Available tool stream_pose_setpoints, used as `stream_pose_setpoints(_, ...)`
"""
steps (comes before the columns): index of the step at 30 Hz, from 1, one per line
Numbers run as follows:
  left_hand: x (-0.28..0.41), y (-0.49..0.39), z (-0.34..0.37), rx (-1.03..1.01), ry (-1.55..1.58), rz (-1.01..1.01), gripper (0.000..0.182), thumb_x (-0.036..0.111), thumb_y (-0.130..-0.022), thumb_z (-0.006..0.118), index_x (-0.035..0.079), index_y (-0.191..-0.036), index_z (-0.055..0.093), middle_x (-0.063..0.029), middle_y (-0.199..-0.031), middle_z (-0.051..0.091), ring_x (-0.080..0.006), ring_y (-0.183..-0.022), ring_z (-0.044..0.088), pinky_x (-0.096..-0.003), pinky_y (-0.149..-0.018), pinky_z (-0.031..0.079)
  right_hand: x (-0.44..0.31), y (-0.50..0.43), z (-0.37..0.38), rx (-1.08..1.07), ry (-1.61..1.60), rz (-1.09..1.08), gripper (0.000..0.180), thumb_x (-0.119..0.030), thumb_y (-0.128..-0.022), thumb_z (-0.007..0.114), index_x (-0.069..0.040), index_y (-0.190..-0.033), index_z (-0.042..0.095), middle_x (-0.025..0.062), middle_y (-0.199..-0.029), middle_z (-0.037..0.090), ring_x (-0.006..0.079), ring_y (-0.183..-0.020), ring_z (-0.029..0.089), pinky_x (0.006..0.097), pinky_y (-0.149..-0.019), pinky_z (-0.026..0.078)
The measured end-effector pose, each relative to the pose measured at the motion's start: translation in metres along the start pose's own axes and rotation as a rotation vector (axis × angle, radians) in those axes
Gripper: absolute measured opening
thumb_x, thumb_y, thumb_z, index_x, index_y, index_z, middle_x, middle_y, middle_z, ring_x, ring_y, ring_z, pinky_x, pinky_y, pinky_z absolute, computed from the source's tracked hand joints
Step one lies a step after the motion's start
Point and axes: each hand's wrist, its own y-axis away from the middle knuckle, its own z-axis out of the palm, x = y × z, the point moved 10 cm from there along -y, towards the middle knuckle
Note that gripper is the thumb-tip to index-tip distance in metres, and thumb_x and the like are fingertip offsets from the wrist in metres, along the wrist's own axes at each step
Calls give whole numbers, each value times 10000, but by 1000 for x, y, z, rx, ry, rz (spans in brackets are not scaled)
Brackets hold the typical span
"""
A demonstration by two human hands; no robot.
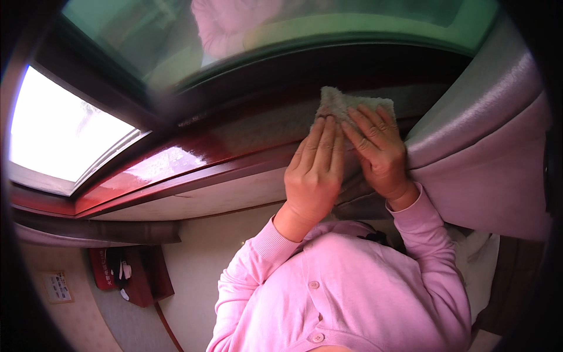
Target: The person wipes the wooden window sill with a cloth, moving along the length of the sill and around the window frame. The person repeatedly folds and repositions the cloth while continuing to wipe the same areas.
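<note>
A light, fluffy cloth (332, 99) lies on the dark red glossy window sill (246, 141), below the green-tinted glass. The fingertips of my left hand (313, 169) press on the cloth's lower left part, fingers straight and close together. Beside it, my right hand (378, 145) lies over the cloth's right part with its fingers slightly spread, holding it against the sill. The two hands nearly touch at the fingers. Part of the cloth is hidden under them.
A pinkish-grey curtain (475, 132) hangs close to the right of my right hand. At the left is a bright window opening (61, 132). The dark window frame (281, 70) runs above the sill. Lower left, a red box (138, 277) with small items stands on a grey surface.
</note>
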Motion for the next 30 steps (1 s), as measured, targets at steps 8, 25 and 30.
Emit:
stream_pose_setpoints(8, -9, 9, -3, -10, -115, -32, 290, 42, -889, 600, -26, -1135, 740, -153, -1224, 733, -297, -1190, 698, -365, -959, 578, -12, -4, 8, 47, -16, -35, 309, -89, -858, 656, -46, -1143, 768, 160, -1249, 721, 348, -1180, 679, 513, -1058, 496)
stream_pose_setpoints(25, 40, -16, 53, -53, -170, 110, 279, 52, -919, 576, -27, -1121, 751, -161, -1210, 741, -280, -1178, 709, -335, -953, 579, 57, 24, -15, 25, 62, -51, 265, -122, -846, 623, -63, -1056, 775, 128, -1259, 721, 312, -1212, 671, 488, -1071, 490)
stream_pose_setpoints(30, 71, -34, 76, -40, -131, 148, 279, 65, -929, 574, -30, -1124, 750, -157, -1209, 741, -273, -1173, 709, -327, -943, 576, 91, 37, -37, 18, 103, -9, 276, -133, -861, 637, -83, -1093, 778, 119, -1258, 724, 310, -1216, 674, 496, -1079, 488)
